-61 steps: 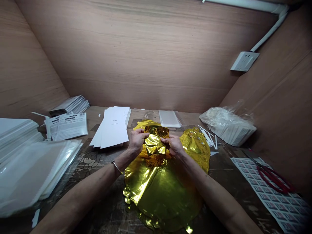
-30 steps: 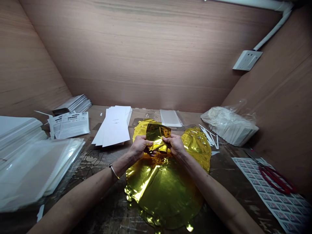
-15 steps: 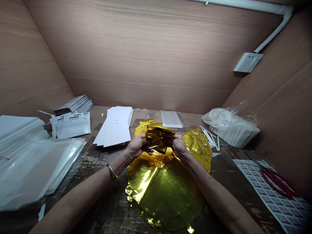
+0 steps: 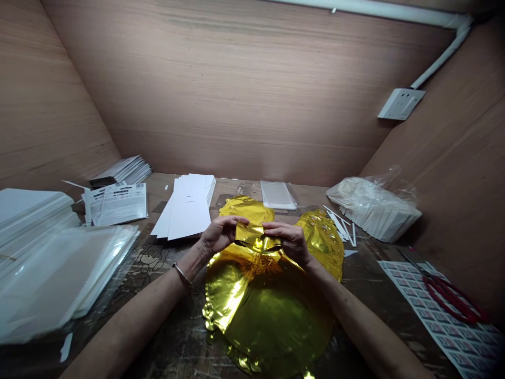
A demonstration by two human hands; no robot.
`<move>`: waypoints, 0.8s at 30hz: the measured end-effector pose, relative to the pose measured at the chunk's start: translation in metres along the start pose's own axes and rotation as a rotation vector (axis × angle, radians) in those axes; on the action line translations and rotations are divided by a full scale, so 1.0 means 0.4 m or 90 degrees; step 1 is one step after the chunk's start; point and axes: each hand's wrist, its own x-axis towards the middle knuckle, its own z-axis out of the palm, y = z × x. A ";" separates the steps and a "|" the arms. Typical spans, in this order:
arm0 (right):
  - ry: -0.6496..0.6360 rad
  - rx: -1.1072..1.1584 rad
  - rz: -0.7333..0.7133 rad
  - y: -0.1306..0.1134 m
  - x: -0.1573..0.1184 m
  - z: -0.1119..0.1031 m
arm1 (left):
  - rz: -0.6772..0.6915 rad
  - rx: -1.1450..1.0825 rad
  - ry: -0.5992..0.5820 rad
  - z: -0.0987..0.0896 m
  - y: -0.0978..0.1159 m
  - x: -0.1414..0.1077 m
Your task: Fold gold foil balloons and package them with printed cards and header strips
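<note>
Between my two hands is a folded gold foil balloon [image 4: 257, 235], flattened into a shiny strip. My left hand [image 4: 224, 233] pinches its left end, fingers on top. At the right end, my right hand [image 4: 290, 239] grips it with thumb and fingers closed. Just below them, a large round gold foil balloon [image 4: 272, 316] lies flat on the table. More gold foil balloons lie behind it, one at the back [image 4: 252, 204] and another to the right [image 4: 321, 239].
White cards [image 4: 185, 202] and clear plastic sleeves [image 4: 277, 195] lie at the back. Larger plastic bags [image 4: 59, 279] are stacked at left. To the right are a bagged white stack [image 4: 374, 208], white sticks [image 4: 342, 226], a sticker sheet [image 4: 442, 321] and red-handled scissors [image 4: 453, 300].
The foil piece in my hands has turned from a loose, upright bundle into a flatter, smoother strip and sits slightly lower. My fingers have moved on top of it.
</note>
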 end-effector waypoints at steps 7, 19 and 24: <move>-0.089 -0.068 -0.071 -0.006 -0.008 0.003 | -0.082 0.174 0.059 0.015 0.000 0.010; -0.129 0.178 0.236 -0.045 0.036 -0.041 | 0.073 0.433 0.010 0.024 0.009 -0.002; -0.196 0.161 0.302 -0.051 0.067 -0.007 | 0.115 0.516 -0.029 0.046 0.013 -0.002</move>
